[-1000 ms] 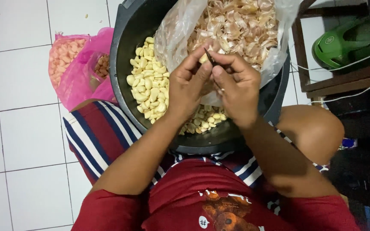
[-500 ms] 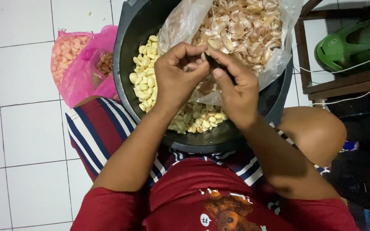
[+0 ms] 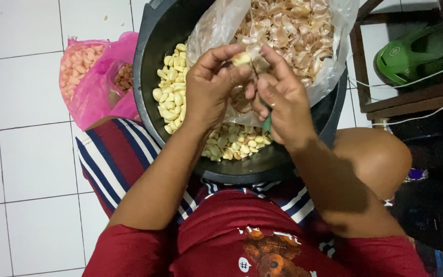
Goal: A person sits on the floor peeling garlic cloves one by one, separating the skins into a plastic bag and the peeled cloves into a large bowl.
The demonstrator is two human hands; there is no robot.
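Pale garlic clove (image 3: 241, 58) sits pinched in the left hand (image 3: 216, 87) fingertips, right hand (image 3: 283, 107) curled tight around a green-handled knife (image 3: 266, 122), blade mostly hidden.

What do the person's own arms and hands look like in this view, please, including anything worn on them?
Both arms are bare from the short dark red sleeves of a T-shirt down to the fingers. The left hand and right hand wear no gloves; no rings, watch or bracelets show. No cables or markings appear on them.

Pale garlic clove (image 3: 241, 59) pinched at fingertips, above black basin (image 3: 149, 77).
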